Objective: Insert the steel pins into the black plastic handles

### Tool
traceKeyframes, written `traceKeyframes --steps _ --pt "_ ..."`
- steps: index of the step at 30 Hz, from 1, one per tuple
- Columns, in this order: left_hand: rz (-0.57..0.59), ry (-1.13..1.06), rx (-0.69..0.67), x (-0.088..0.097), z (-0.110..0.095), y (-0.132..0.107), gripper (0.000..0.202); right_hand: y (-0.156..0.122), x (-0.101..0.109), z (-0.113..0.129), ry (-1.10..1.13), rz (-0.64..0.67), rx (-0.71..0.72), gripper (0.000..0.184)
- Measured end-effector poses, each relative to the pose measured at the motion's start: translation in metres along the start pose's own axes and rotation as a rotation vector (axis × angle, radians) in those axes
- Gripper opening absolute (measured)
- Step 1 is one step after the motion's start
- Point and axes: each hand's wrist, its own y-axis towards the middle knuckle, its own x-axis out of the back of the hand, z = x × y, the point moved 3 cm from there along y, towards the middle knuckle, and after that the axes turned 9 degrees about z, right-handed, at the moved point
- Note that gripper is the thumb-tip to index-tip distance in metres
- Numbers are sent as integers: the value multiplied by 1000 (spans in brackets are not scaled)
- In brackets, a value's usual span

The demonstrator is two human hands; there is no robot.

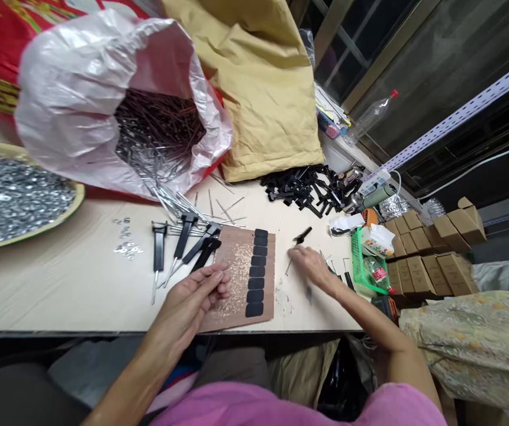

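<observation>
My left hand (196, 299) hovers at the left edge of a brown board (232, 319), thumb and fingers pinched together; anything between them is too small to make out. On the board stands a column of black rounded pads (257, 271) beside scattered pale crumbs. To the right, my right hand (310, 264) has its fingertips closed on a thin metal rod with a black plastic head (302, 235), low over the table. Several finished-looking black pieces with metal rods (158, 248) lie left of the board.
A white-lined bag (77, 106) spills metal rods (179, 204) onto the table. A tray of small metal parts (15, 195) stands left. Black plastic parts (303, 186) are heaped at the back. A green basket (358, 266) and cardboard boxes (418, 275) stand right.
</observation>
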Motion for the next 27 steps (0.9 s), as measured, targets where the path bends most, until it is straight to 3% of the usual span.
traceKeyframes --steps 3,6,9,13,18,20,22,27 --pt "11 27 17 -10 5 1 14 -5 -25 16 -268 13 201 35" --pt "-1 37 31 -14 10 2 13 4 -28 17 -278 17 212 27" --pt "-8 45 61 -14 13 5 13 12 -13 6 -244 0 147 28" --pt "-2 46 57 -13 14 8 11 20 8 -22 -179 -40 -60 33" --pt "92 117 -27 -16 18 10 21 27 22 -44 -38 -16 -154 18" --pt "119 262 -122 -17 20 11 31 25 28 -40 14 -31 -146 15" --pt "123 534 -308 -20 20 11 39 18 34 -26 152 -45 -71 18" --pt "152 1181 -978 -41 20 7 36 -7 43 36 1032 8 371 22"
